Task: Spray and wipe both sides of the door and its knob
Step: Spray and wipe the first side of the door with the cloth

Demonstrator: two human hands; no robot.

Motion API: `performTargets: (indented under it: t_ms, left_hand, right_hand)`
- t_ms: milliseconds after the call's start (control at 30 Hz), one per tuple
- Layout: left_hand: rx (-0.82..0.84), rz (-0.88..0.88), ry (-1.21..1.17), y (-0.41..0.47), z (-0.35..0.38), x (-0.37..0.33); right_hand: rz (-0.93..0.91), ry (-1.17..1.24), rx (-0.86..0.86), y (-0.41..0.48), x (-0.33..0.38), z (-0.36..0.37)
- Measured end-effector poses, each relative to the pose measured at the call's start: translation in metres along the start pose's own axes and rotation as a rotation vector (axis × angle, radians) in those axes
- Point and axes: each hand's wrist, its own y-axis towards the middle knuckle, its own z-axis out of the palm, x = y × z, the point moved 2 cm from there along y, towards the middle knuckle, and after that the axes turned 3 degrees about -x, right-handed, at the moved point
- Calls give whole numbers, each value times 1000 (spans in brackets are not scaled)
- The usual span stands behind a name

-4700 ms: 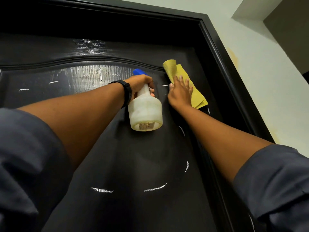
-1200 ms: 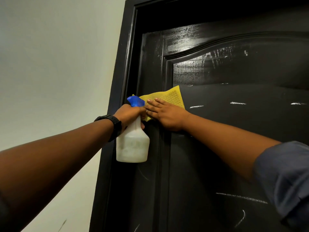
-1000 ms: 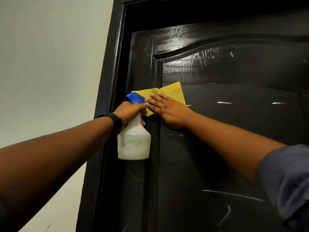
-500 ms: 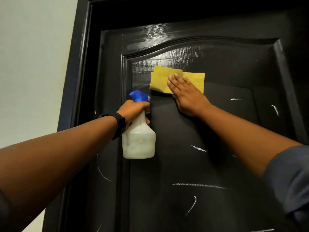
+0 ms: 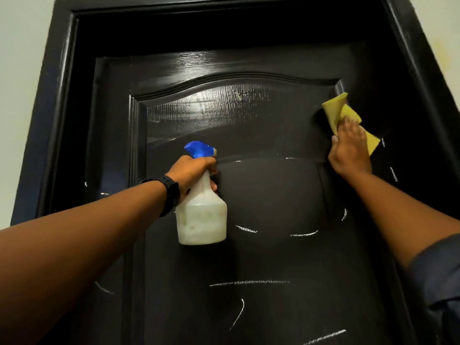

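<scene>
A glossy black panelled door [image 5: 261, 190] fills the view, wet streaks shining on its upper arched panel. My left hand [image 5: 193, 173] grips the neck of a white spray bottle [image 5: 201, 215] with a blue trigger head, held in front of the door's middle. My right hand [image 5: 351, 150] presses a folded yellow cloth [image 5: 336, 112] flat against the right edge of the upper panel, fingers spread over it. The knob is out of view.
The black door frame [image 5: 57, 100] surrounds the door. Pale wall [image 5: 22, 70] lies to the left and at the top right corner. White curved marks are scattered over the lower door face. A black watch sits on my left wrist.
My right hand has swept the yellow cloth from the door's left edge across the upper panel to its right edge. The view turned right with it. The bottle stays in my left hand.
</scene>
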Motion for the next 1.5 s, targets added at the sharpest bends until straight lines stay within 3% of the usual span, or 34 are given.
performTargets:
  t_ms: [133, 367, 467, 733, 800, 867, 967, 1167, 1500]
  left_hand:
    - [22, 14, -6, 2, 12, -3]
    - [62, 3, -4, 3, 24, 0]
    - [79, 2, -8, 6, 29, -1]
    - [134, 26, -50, 12, 60, -10]
    - [145, 24, -63, 13, 67, -10]
    - [158, 19, -68, 13, 74, -9]
    - [162, 21, -70, 13, 80, -7]
    - [146, 49, -76, 18, 85, -8]
    - [229, 35, -124, 11, 121, -3]
  right_hand:
    - [53, 21, -44, 0, -17, 0]
    - [323, 197, -182, -13, -49, -16]
    - [493, 243, -346, -9, -69, -41]
    - [201, 74, -701, 18, -58, -87]
    - [75, -52, -581, 24, -52, -81]
    - [-50, -164, -346, 19, -55, -57]
    - [7, -98, -84, 3, -71, -16]
    - [190, 15, -97, 2, -62, -7]
    - [50, -116, 5, 3, -77, -18]
